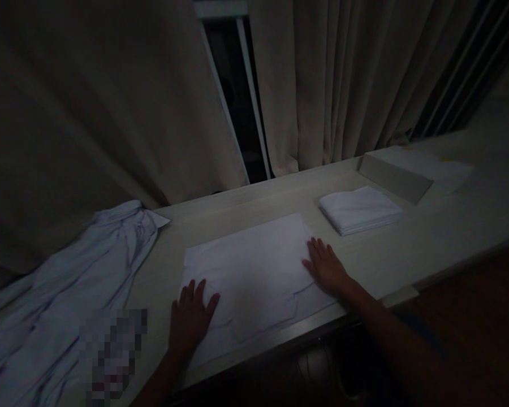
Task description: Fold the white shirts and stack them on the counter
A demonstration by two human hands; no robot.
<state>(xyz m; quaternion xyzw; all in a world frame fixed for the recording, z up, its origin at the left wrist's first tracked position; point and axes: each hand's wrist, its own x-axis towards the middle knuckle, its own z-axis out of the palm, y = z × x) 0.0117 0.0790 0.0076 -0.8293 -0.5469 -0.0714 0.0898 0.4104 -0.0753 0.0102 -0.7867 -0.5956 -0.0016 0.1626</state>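
In the head view, the front edge of the pale wooden bench (377, 260) runs close below the near edge of the flat, folded white cloth (254, 260). Bare surface lies behind the cloth and to its right; a folded white fabric stack (360, 209) sits beyond its far right corner, with a pale open-looking box (401, 175) farther right. A loose heap of pale, wrinkled fabric (106, 249) lies well apart on the left, and beige curtains (314, 79) hang behind the bench.

The cloth's long axis runs side to side, roughly along the bench, its right end angled slightly away from the person.

The left hand (193, 316) rests palm down at the cloth's left edge, fingers spread and pointing away, gripping nothing. The right hand (326, 268) lies palm down over the right edge, fingers extended forward and leftward, also released.
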